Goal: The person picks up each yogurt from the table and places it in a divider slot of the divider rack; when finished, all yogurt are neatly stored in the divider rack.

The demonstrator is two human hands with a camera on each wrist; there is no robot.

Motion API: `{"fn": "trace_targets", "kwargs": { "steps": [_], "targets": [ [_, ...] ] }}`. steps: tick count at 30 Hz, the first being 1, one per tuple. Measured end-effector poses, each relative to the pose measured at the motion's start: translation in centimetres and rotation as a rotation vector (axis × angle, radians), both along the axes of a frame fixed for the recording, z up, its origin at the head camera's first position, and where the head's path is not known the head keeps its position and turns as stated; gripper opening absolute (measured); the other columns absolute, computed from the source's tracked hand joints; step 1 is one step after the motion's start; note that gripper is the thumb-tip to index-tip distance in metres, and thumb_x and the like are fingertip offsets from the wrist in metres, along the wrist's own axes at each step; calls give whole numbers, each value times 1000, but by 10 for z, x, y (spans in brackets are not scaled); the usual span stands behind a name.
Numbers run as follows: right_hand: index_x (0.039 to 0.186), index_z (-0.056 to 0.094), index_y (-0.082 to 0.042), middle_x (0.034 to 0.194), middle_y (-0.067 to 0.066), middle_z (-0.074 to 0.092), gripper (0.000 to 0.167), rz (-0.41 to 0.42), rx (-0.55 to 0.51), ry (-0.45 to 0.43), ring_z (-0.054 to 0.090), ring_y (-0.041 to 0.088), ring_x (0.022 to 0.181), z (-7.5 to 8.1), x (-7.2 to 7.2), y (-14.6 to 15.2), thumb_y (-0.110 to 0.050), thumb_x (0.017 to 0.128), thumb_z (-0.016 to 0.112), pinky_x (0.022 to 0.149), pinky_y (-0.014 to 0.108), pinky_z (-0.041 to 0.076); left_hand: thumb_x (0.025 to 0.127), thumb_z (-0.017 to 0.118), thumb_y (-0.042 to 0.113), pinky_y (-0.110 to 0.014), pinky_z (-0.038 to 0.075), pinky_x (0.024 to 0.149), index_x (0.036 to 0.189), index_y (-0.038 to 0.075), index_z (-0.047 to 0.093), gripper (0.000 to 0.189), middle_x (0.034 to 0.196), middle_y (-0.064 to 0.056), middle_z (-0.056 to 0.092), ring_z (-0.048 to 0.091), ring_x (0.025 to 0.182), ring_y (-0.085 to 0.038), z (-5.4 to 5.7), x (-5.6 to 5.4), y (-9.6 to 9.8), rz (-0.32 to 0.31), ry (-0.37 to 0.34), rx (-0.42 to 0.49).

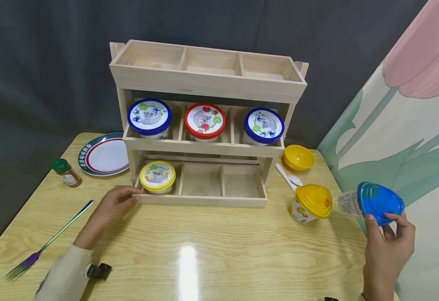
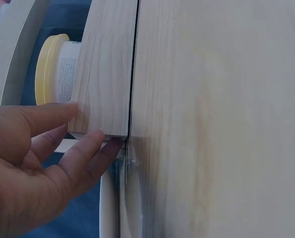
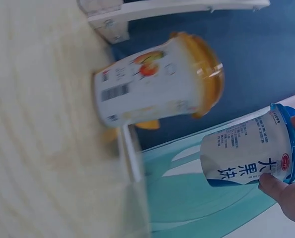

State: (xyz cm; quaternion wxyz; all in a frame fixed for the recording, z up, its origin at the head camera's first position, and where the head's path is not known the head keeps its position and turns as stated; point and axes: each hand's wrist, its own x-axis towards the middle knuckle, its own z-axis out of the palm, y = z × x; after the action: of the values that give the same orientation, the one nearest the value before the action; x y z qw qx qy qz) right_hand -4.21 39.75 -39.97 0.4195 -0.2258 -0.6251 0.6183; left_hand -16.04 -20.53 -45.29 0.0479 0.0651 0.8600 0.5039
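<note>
My right hand (image 1: 390,244) grips a white fruit cup with a blue domed lid (image 1: 379,202) by the lid, thumb and fingers around it. The cup is tilted in the air off the table's right side, with printing on its wall in the right wrist view. Just left of it stands a similar cup with a yellow domed lid (image 1: 311,202). My left hand (image 1: 117,205) holds the lower left corner of the wooden rack (image 1: 204,200), fingertips at the end of its front board (image 2: 105,74). Right behind those fingers sits a yellow-lidded tub (image 1: 157,176) in the bottom left compartment.
On the middle tier stand two blue-lidded tubs (image 1: 150,118) and a red-lidded tub (image 1: 205,121). A plate (image 1: 106,154), a green-capped bottle (image 1: 66,172) and a fork (image 1: 50,242) lie left. A yellow bowl (image 1: 299,157) and a white spoon (image 1: 286,177) are right of the rack.
</note>
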Motion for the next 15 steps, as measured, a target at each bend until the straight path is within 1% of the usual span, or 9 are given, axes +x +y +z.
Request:
{"fn": "trace_targets", "kwargs": {
  "steps": [4,6,8,10,11,13,15],
  "targets": [
    [130,63,-1,171,17,37,42,18,-21,116,44,38,153,13,0,-6,19,94,70,88,11,54,111,62,6,-68,45,116,129,-11,69,26,141,-34,54,50,136,-52,1,-1,1,11,-4,-5],
    [130,62,1,171,18,38,44,31,-24,158,44,40,154,19,1,-11,22,92,70,89,13,55,111,63,7,-68,45,116,129,-11,69,26,141,-34,54,50,136,-52,1,-1,1,11,-3,-1],
    [131,62,3,171,18,38,46,39,-32,188,42,41,155,25,3,-19,23,91,70,91,16,55,111,63,7,-68,44,117,129,-11,69,26,141,-34,54,49,136,-52,1,-1,1,13,-7,3],
    [134,61,2,172,16,37,47,40,-30,184,38,42,157,30,7,-28,22,92,71,95,20,54,111,63,8,-68,44,117,129,-10,69,27,142,-34,53,49,137,-52,2,-1,1,16,-22,4],
    [135,61,2,173,16,36,48,41,-28,179,36,42,158,32,9,-33,21,92,71,100,23,52,111,63,8,-68,43,117,129,-10,69,27,142,-33,53,49,138,-52,2,-1,2,17,-27,4],
    [136,60,2,174,16,33,49,55,-24,187,32,43,159,35,13,-42,20,92,72,102,24,50,112,62,9,-68,43,118,130,-9,69,27,143,-33,52,48,139,-53,3,-1,1,21,-44,4],
    [134,60,6,174,19,31,49,100,-30,263,31,46,159,36,16,-51,23,90,72,101,26,51,112,62,10,-68,43,118,130,-9,69,27,143,-33,52,48,139,-53,3,0,1,22,-50,3]
  ]
}}
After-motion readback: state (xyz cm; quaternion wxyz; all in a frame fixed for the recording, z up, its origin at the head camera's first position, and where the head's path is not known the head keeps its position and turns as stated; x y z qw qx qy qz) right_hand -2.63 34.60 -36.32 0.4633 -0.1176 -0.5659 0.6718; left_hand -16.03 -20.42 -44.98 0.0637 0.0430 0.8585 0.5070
